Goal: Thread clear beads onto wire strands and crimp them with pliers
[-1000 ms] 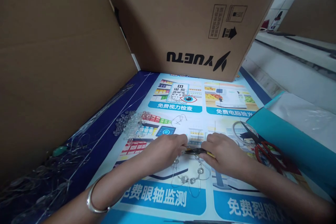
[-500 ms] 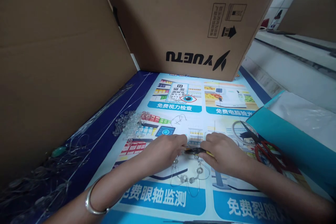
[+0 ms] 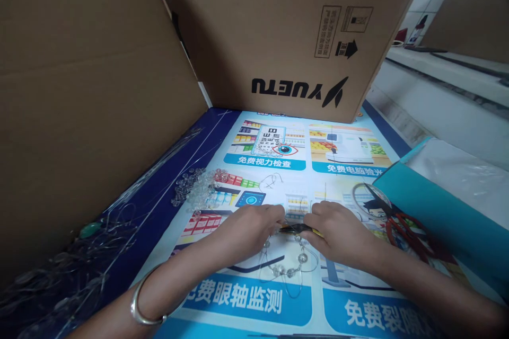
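Observation:
My right hand [image 3: 338, 230] is closed round a small pair of pliers [image 3: 295, 229] with yellow handles, whose dark jaws point left. The jaw tips meet the fingers of my left hand [image 3: 254, 226], which pinches the end of a beaded wire strand [image 3: 289, 272]. Just what the jaws grip is hidden by the fingers. Clear round beads and thin wire loops of this strand hang down between both hands, close over the printed sheet [image 3: 292, 310]. A silver bangle [image 3: 137, 304] circles my left wrist.
Loose clear beads [image 3: 196, 188] lie left of my hands. Tangled wires and beads [image 3: 91, 259] run along the left cardboard panel [image 3: 79, 90]. Red-handled scissors [image 3: 409, 230] rest at right, beside a teal box [image 3: 441, 206]. A cardboard panel [image 3: 278, 37] stands behind.
Almost nothing differs. My left hand has shifted very slightly right and down; the pliers and the strand stay about where they were.

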Tool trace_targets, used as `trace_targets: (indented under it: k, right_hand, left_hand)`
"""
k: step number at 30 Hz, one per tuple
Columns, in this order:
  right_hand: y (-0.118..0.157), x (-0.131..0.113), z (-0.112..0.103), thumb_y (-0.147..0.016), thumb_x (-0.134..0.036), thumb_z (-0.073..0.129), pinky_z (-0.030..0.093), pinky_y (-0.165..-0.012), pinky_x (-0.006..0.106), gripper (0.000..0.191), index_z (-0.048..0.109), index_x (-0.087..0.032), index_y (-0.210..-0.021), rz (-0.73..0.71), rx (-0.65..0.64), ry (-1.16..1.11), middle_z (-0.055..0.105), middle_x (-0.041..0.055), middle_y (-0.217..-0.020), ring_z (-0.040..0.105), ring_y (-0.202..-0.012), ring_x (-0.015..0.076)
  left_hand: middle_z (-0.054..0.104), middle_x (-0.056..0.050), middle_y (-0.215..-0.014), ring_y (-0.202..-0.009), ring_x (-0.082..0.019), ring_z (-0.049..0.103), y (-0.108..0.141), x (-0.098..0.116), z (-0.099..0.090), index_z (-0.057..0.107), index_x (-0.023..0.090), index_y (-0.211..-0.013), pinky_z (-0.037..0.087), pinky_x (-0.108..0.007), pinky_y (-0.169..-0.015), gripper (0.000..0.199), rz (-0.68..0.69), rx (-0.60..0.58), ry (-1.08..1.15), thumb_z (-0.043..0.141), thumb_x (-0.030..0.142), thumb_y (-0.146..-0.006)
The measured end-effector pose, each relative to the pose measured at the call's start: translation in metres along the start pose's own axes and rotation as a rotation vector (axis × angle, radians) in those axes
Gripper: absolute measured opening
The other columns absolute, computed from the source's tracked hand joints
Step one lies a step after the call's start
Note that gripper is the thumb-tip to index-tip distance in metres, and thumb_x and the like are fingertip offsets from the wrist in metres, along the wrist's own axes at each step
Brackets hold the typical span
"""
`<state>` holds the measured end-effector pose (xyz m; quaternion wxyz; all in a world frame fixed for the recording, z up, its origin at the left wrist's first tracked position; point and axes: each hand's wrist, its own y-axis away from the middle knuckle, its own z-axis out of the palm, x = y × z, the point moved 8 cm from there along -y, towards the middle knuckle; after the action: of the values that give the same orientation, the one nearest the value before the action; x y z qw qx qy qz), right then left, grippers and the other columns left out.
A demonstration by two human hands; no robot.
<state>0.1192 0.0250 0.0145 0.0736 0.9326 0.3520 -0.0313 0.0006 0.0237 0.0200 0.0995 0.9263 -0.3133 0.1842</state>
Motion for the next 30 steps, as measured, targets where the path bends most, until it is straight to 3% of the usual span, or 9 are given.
trace_targets:
  k: [13,22,30]
  right_hand:
    - [0.000,0.000,0.001,-0.087,-0.040,0.037,0.031,-0.066,0.030,0.030,0.059,-0.020,-0.085,0.006,-0.001,0.005,0.056,0.0058,-0.080,0.049,-0.077,0.0195]
    - [0.005,-0.009,-0.002,-0.086,-0.037,0.040,0.030,-0.068,0.034,0.025,0.058,-0.020,-0.083,0.026,0.053,0.057,0.055,0.0077,-0.082,0.047,-0.079,0.0220]
    - [0.009,-0.014,-0.004,-0.086,-0.035,0.043,0.028,-0.070,0.035,0.021,0.057,-0.019,-0.082,0.033,0.092,0.091,0.054,0.0081,-0.083,0.045,-0.080,0.0227]
  left_hand:
    - [0.060,-0.002,-0.072,-0.059,-0.015,0.052,0.000,0.002,-0.001,0.049,0.019,-0.081,0.025,-0.023,-0.048,0.011,0.004,-0.003,-0.025,0.039,0.015,-0.082]
    - [0.061,-0.002,-0.074,-0.064,-0.016,0.055,0.002,0.004,-0.001,0.052,0.019,-0.081,0.032,-0.023,-0.053,0.013,0.030,-0.036,-0.046,0.039,0.015,-0.083]
    - [0.063,-0.001,-0.075,-0.069,-0.015,0.056,0.002,0.004,-0.009,0.057,0.020,-0.081,0.037,-0.022,-0.062,0.018,0.027,-0.100,0.090,0.040,0.018,-0.085]
